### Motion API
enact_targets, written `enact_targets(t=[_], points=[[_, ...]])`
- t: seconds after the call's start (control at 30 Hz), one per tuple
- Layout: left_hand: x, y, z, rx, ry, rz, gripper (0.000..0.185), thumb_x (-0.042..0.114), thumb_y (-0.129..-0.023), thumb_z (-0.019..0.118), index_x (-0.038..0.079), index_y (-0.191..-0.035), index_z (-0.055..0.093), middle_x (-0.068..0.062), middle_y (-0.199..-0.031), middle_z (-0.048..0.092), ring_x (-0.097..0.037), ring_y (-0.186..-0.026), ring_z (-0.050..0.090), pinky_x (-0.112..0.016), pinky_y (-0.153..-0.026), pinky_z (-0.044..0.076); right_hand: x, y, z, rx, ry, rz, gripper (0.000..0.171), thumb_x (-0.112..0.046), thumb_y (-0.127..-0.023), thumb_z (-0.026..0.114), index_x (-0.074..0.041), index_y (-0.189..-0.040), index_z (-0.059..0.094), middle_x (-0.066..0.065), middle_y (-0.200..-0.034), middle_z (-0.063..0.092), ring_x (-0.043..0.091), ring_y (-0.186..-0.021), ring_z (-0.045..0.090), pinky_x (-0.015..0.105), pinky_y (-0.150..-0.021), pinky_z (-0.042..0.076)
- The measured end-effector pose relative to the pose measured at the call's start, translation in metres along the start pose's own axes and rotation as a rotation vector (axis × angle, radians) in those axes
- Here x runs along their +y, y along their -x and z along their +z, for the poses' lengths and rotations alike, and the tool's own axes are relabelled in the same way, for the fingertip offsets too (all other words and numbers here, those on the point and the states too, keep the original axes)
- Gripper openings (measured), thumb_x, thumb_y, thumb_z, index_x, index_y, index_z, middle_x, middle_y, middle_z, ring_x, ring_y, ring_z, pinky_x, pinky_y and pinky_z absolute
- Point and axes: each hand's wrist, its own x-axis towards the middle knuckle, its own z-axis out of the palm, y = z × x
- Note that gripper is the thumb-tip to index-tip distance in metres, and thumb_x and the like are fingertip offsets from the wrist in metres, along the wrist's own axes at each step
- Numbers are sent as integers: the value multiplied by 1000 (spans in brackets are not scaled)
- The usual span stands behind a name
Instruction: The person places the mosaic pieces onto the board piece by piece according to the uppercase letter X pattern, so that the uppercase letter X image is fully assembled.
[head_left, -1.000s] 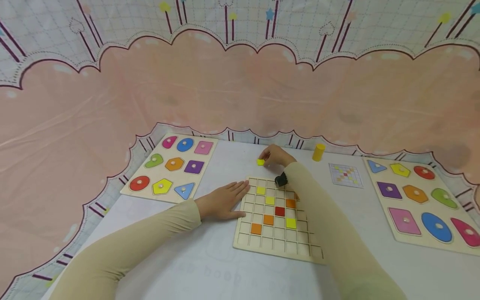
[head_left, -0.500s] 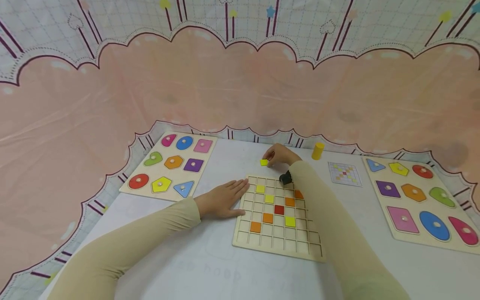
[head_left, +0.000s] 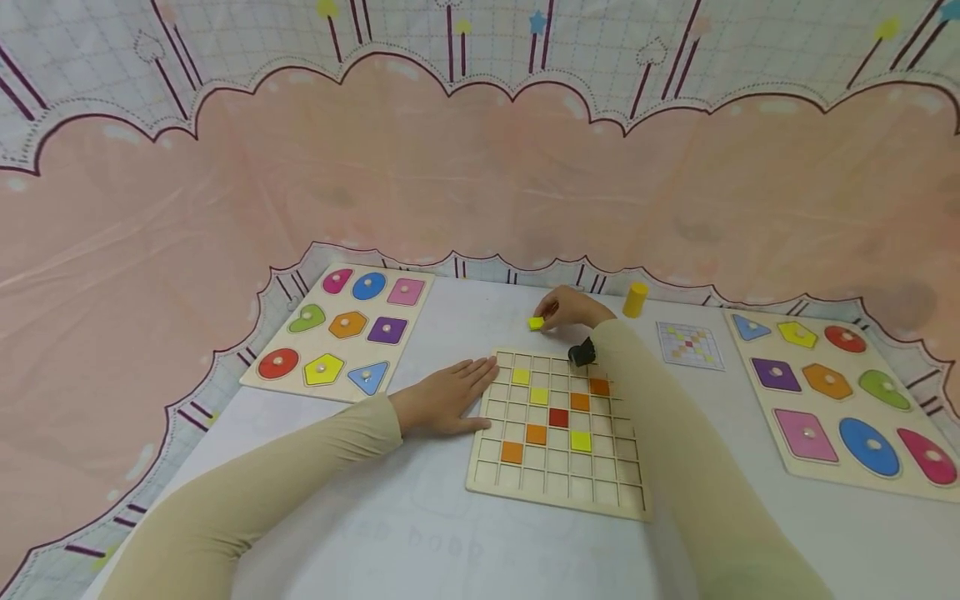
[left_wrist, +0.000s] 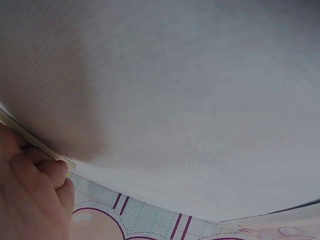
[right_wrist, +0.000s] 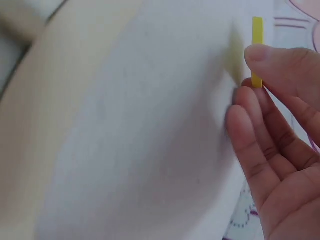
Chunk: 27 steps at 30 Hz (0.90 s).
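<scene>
Change: the right hand (head_left: 572, 307) with its yellow tile (head_left: 536, 322) has drifted a little to the right along the far side of the table since a second ago; the left hand has stayed put.
Right hand: thumb and fingertips (right_wrist: 260, 54) pinch the yellow tile (right_wrist: 257, 50) by its edge, holding it just beyond the far edge of the grid board; the other fingers are loosely curled beneath it.
Yellow tile: a thin square piece, held by the right hand just beyond the grid board's far rim, left of the yellow cylinder.
Left hand: the left hand (head_left: 447, 398) lies flat on the table, fingers straight and together, fingertips touching the left edge of the grid board; it grips nothing.
Grid board: the wooden grid board (head_left: 558, 490) lies in the middle near the person, with yellow, orange and red tiles set in a scatter of its cells.
Yellow cylinder: a yellow cylinder (head_left: 636, 300) stands upright at the far edge, just right of the right hand.
Pattern card: a small pattern card (head_left: 689, 346) lies flat between the grid board and the right shape puzzle.
Shape puzzles: one shape puzzle (head_left: 342, 332) at far left, another shape puzzle (head_left: 843, 392) at right, both filled with coloured knobbed shapes.
Table: white table (head_left: 420, 533) against a pink cloth backdrop (head_left: 480, 175).
</scene>
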Motion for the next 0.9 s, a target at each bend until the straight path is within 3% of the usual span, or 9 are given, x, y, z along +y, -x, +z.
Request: enact_targets(t=[0.4,0.63,0.9], points=[[1,-3,1,-20,5,-11,84,61,-94,33,4,-151,9,-10,-159,7,-24,-148,11,-35,-121,14,20,36,-16,52,-48,-145,25,-6,-81,71,2,-105,68,15,-99,66,18,-84,56,27,-79,49],[0,-4,1,-21,10,-16,85,62,-93,34,5,-151,10,-10,-160,7,-24,-148,11,-36,-121,14,22,69,-12,54,-68,-183,24,-8,-82,71,-1,-104,68,12,-95,67,16,-83,58,30,-83,53],[1,-3,1,-19,24,-18,85,61,-93,34,4,-151,10,-10,-159,8,-24,-148,11,-37,-120,14,19,109,-4,54,-95,-195,25,-10,-80,73,-2,-103,68,10,-94,67,15,-82,58,24,-79,54]])
